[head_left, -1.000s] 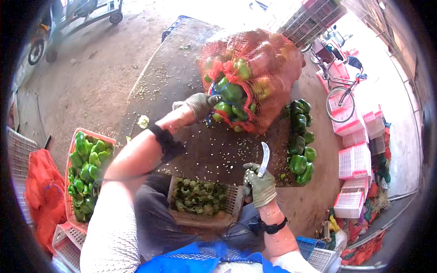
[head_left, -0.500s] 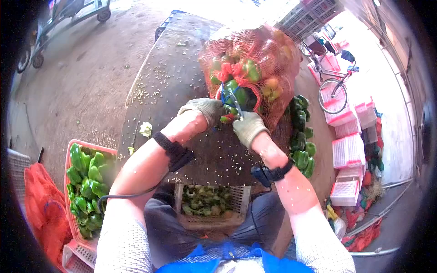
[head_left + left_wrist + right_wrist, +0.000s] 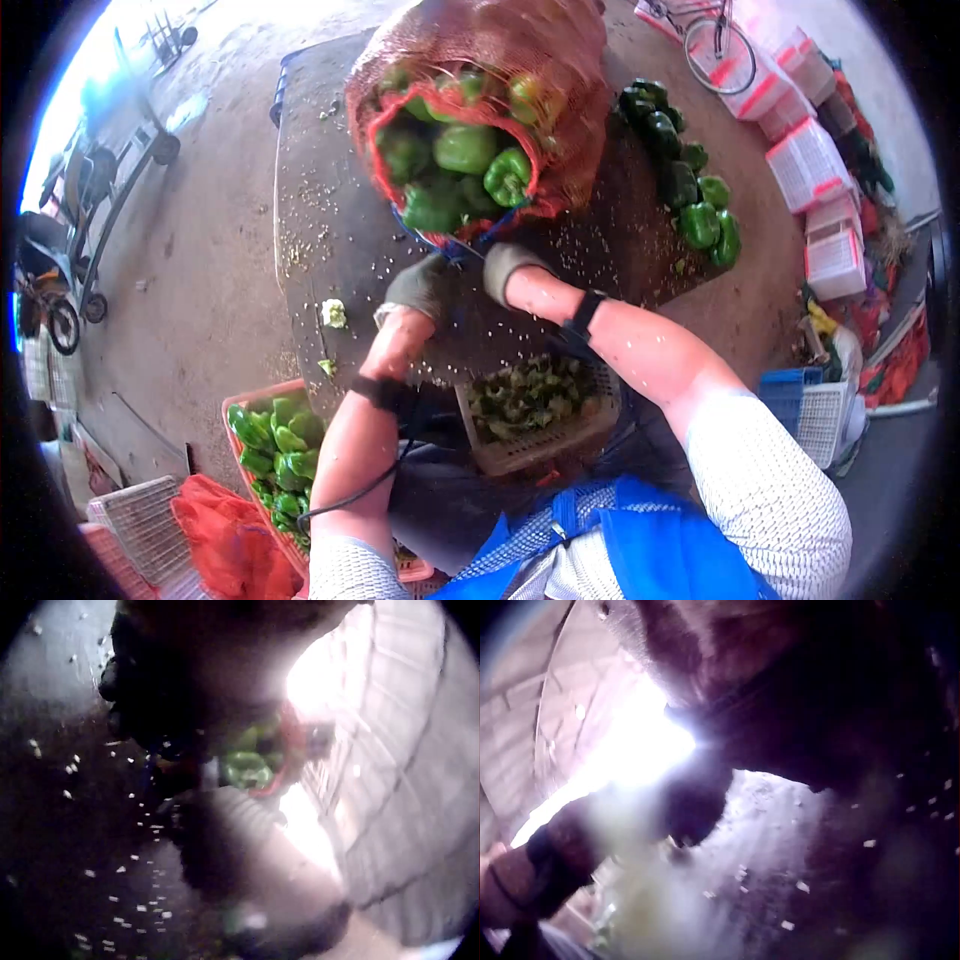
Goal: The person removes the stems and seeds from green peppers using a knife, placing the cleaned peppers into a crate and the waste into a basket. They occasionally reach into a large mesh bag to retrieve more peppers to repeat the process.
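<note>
From where I stand, the red mesh sack point(image 3: 490, 50) slumps across the top middle of the frame, its mouth gaping towards the person and showing plump green peppers point(image 3: 465, 148). Just below that mouth, near the centre, two gloved hands work close together. The right hand point(image 3: 508, 272) is curled round a small knife point(image 3: 466, 248), whose thin blade points left, by a blue string point(image 3: 452, 255) at the sack's lower rim. The left hand point(image 3: 418, 287) is right at the string too, but its fingers are turned away, so I can't tell whether they grip it. Pale seeds speckle the dark desk point(image 3: 335, 235), with a whitish scrap point(image 3: 333, 313) left of centre. More peppers point(image 3: 680, 185) line the desk's edge at upper right; another lot fills an orange crate point(image 3: 262, 392) at lower left. Leafy trimmings sit in a crate point(image 3: 540, 455) below centre.
</note>
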`<state>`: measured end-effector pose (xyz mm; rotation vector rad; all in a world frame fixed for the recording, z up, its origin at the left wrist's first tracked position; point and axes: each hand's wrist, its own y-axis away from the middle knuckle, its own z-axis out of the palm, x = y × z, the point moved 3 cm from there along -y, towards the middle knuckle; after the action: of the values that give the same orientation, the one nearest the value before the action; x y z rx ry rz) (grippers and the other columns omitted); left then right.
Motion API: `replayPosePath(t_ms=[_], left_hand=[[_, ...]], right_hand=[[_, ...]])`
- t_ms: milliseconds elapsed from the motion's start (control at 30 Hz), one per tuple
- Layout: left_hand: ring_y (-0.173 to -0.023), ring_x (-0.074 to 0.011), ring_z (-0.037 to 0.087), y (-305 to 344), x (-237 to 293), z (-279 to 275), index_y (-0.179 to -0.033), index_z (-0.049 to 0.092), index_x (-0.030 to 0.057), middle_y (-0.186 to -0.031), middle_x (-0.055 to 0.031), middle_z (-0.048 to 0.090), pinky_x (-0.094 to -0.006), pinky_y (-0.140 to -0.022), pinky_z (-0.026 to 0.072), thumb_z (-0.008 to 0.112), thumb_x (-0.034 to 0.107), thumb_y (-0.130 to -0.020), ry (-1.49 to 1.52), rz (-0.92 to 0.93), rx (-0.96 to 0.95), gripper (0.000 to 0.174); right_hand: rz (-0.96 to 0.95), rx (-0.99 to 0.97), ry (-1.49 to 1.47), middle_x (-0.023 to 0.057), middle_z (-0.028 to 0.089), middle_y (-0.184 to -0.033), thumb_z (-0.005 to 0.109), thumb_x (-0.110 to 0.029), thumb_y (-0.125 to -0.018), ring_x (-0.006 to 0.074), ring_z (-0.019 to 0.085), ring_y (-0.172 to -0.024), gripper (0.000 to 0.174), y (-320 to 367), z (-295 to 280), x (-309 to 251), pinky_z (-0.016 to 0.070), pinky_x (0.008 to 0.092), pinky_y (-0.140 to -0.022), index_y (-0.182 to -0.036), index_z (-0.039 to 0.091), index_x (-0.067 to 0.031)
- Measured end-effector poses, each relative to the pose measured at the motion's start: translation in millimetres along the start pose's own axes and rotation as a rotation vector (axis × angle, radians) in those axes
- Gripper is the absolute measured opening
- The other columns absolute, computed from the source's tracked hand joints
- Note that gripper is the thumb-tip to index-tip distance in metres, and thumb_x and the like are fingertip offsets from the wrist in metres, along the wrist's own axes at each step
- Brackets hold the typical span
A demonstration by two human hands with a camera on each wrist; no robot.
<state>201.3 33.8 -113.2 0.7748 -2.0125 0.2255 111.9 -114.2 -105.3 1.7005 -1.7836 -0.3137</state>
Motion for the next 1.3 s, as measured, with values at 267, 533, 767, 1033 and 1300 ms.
replayPosePath(t_ms=[267, 533, 767, 1033, 1300], left_hand=[[-0.082, -0.0393, 0.064, 31, 59, -11, -0.089, 0.064, 0.0129, -0.09, -0.0176, 0.065, -0.0484, -0.07, 0.0522, 0.062, 0.027, -0.081, -0.553, 0.149, 0.249, 0.016], [-0.086, -0.0327, 0.065, 46, 83, -62, -0.11, 0.066, 0.0147, -0.097, -0.0114, 0.067, -0.0416, -0.07, 0.0527, 0.069, 0.023, -0.082, -0.309, 0.42, 0.799, 0.029], [-0.104, -0.0311, 0.062, -68, 86, -69, -0.107, 0.068, 0.014, -0.112, -0.01, 0.066, -0.0395, -0.085, 0.0503, 0.058, 0.027, -0.089, -0.466, 0.26, 0.094, 0.025], [-0.129, -0.0251, 0.042, -138, 89, -65, -0.135, 0.05, 0.015, -0.146, -0.0077, 0.044, -0.0379, -0.11, 0.0287, 0.056, 0.036, -0.092, -0.421, 0.494, -0.12, 0.049], [-0.072, -0.0347, 0.066, -52, 127, -17, -0.102, 0.063, 0.0131, -0.082, -0.0112, 0.068, -0.0428, -0.061, 0.0526, 0.065, 0.021, -0.076, -0.883, 0.214, 0.143, 0.027]], right_hand=[[-0.079, 0.03, -0.036, 0.0176, 0.07, -0.087, 0.051, -0.023, -0.089, 0.0352, 0.069, -0.086, 0.028, 61, -3, 3, 0.0554, 0.0422, -0.072, -0.091, 0.073, -0.0066], [0.213, 0.143, -0.923, 0.0164, 0.067, -0.073, 0.059, -0.023, -0.082, 0.027, 0.066, -0.069, 0.023, 103, 42, 18, 0.051, 0.0386, -0.063, -0.092, 0.07, -0.0051], [0.208, 0.192, -1.369, 0.0055, 0.064, -0.066, 0.06, -0.015, -0.08, 0.0143, 0.059, -0.058, 0.021, 142, 19, 12, 0.0477, 0.0324, -0.055, -0.097, 0.07, -0.0073], [0.358, 0.091, -1.745, 0.0016, 0.058, -0.057, 0.054, -0.008, -0.08, 0.0106, 0.055, -0.048, 0.021, 145, 63, 29, 0.0452, 0.0281, -0.044, -0.093, 0.071, -0.0054], [0.389, 0.177, -1.771, 0.0039, 0.061, -0.066, 0.06, -0.012, -0.084, 0.0098, 0.055, -0.054, 0.021, 146, 95, 61, 0.0451, 0.0277, -0.049, -0.102, 0.067, -0.0029]])
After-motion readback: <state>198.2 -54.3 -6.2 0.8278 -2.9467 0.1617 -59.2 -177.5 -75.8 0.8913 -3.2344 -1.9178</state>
